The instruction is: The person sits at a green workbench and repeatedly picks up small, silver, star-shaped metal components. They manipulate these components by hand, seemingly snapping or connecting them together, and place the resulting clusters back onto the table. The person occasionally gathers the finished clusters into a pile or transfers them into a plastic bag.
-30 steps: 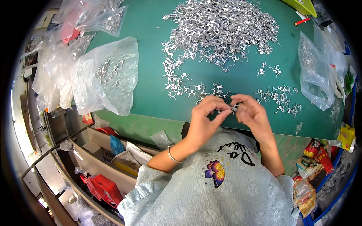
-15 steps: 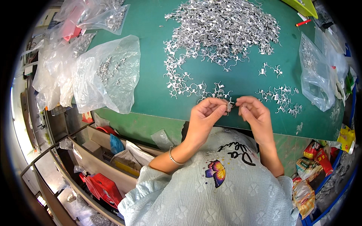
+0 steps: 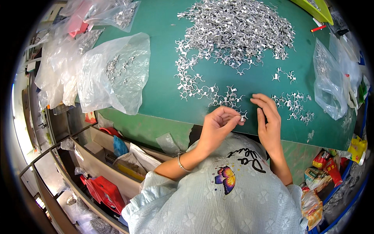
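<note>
Between thumb and fingers, my left hand [image 3: 220,126] pinches a small silver metal clip [image 3: 242,118] over the table's near edge. My right hand [image 3: 269,121] is apart from it, fingers stretched and spread from the thumb, with nothing in them. Just beyond my left hand lies a loose group of silver clips [image 3: 230,97], joined to a trail running up the left. A smaller group of clips [image 3: 293,103] lies to the right of my right hand. Farther back rises a large heap of the same curved clips [image 3: 237,31].
The work surface is a green table [image 3: 163,78]. On its left lies a clear plastic bag [image 3: 132,85] with several clips in it; another clear bag [image 3: 329,85] lies at the right edge. A red pen [image 3: 318,29] and a yellow-green tray [image 3: 317,9] are at the far right.
My right hand has come away from the clip, and its fingers have straightened. My left hand keeps its pinch on the clip and sits slightly lower and farther right in the picture.
</note>
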{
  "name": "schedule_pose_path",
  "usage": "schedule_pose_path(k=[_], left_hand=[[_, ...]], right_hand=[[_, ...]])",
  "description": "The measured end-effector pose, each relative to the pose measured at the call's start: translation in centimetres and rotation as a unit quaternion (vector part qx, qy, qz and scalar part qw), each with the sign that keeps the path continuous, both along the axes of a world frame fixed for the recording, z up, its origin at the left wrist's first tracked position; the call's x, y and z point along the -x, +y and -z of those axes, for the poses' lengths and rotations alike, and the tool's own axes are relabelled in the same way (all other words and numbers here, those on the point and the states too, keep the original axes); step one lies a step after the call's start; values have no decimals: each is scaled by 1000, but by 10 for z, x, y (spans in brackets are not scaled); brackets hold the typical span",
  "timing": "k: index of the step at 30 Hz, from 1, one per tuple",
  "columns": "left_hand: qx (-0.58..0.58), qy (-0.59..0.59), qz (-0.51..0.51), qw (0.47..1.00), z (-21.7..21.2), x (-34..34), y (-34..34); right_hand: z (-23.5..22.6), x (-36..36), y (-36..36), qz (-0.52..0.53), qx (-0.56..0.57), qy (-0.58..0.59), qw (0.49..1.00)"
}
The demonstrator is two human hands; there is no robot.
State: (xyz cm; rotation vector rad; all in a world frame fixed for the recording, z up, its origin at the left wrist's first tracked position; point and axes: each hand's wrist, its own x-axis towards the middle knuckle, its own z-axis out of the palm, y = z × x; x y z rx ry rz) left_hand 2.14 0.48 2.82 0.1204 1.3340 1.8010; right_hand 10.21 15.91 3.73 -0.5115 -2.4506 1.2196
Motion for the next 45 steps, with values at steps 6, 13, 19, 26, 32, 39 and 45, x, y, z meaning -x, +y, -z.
schedule_pose_path(k=[6,13,19,26,32,39,45], left_hand=[[-12,22,24,999,-3,-3,2],[30,85,91,992,-16,-1,8],[161,471,127,858,-9,8,24],[190,639,135,733,7,9,60],[273,668,124,681,6,14,43],[236,657,144,701,-4,19,64],[126,680,270,670,0,28,105]], right_hand=[[-11,-14,-8,-36,237,-35,970],[2,-36,0,87,424,-3,901],[1,-43,30,92,663,138,730],[8,-53,47,204,504,60,837],[5,-49,47,250,-47,-94,963],[11,-31,26,189,-176,-94,961],[8,-38,54,229,-156,-11,961]])
